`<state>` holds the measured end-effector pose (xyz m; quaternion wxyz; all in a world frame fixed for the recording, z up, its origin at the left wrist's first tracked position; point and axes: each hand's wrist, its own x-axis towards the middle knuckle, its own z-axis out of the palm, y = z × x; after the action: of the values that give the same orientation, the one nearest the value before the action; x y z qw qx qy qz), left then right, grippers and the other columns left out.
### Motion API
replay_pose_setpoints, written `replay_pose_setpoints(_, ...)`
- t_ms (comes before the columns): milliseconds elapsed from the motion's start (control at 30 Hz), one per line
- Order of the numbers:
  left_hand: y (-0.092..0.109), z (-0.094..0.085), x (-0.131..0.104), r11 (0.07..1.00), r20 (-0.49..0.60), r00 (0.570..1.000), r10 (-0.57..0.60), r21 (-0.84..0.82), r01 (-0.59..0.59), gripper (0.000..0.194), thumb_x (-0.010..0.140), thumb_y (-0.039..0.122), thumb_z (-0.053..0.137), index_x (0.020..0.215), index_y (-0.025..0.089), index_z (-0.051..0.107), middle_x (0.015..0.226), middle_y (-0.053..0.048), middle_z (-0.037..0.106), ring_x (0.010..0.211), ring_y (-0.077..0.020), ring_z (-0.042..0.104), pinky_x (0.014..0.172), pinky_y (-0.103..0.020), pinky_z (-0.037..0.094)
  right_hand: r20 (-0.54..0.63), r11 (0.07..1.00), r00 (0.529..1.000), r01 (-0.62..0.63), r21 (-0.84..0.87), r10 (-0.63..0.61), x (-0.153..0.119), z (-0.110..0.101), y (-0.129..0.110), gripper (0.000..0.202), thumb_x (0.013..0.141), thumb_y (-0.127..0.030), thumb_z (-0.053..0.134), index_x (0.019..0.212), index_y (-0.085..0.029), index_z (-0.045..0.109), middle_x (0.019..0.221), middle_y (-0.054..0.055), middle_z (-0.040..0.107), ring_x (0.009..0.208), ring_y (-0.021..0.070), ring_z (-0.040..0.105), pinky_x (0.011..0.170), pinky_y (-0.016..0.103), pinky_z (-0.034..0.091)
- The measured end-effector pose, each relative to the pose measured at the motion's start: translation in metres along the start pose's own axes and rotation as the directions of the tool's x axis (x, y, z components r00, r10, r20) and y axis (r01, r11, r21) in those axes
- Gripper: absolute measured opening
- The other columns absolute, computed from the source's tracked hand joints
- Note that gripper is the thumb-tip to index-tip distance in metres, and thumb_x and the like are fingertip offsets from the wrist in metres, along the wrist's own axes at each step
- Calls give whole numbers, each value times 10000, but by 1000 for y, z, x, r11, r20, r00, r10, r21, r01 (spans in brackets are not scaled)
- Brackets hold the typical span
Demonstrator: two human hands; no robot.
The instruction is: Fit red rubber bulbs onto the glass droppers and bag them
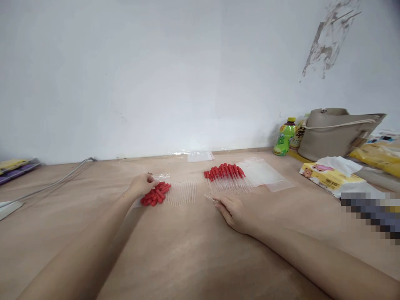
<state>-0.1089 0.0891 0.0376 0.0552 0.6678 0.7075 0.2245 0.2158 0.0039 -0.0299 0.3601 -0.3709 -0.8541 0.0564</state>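
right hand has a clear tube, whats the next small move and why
Perhaps the left hand should take one of the loose red bulbs beside it and bring it to the clear tube in the right hand: that tube shows no bulb, while the capped tubes nearby have red ends.

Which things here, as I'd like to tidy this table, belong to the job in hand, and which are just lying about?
Part of the job:
red caps at the left hand
clear tube in the right hand
row of clear tubes
red-topped tubes
flat plastic bags, probably

Apparently just lying about:
green bottle
grey bag
tissue pack
cable
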Motion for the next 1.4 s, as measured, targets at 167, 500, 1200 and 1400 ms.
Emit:
replay_pose_setpoints(167, 25, -7, -37, 989, -140, 984, 112, -84, -125, 194, 771, 383, 469, 753, 203, 538, 785, -68, 625, 689, -193, 562, 559, -270, 399, -17, 1000, 1000, 25, 6, -25, 0, -4, -4, 250, 862, -220, 349, 1041, -190, 520, 908, 63, 606, 841, 165, 557, 732, 299, 450)
replay_pose_setpoints(500, 59, 44, -129, 815, 52, 850, 524, -320, -483, 217, 802, 256, 486, 992, 187, 566, 829, -37, 571, 669, -140, 517, 584, -246, 419, 19, 998, 998, 60, 7, -61, 1, -8, -9, 175, 845, -190, 376, 923, -172, 531, 848, 53, 566, 796, 152, 510, 705, 278, 412)
replay_pose_setpoints(1200, 68, 55, -131, 701, 143, 871, 470, -659, -270, 179, 856, 291, 425, 871, 155, 541, 674, -2, 549, 624, -118, 526, 584, -220, 437, 73, 993, 993, 81, 86, -88, 5, -4, -28, 157, 825, -180, 448, 894, -195, 588, 772, 13, 607, 725, 129, 532, 702, 278, 354)
replay_pose_setpoints(1400, 67, 56, -134, 693, 181, 849, 497, -671, -263, 190, 842, 294, 439, 846, 161, 575, 647, 4, 551, 561, -98, 505, 533, -200, 425, 145, 986, 984, 84, 146, -105, 10, -7, -26, 183, 820, -162, 464, 899, -221, 618, 776, -3, 627, 723, 120, 540, 713, 279, 339)
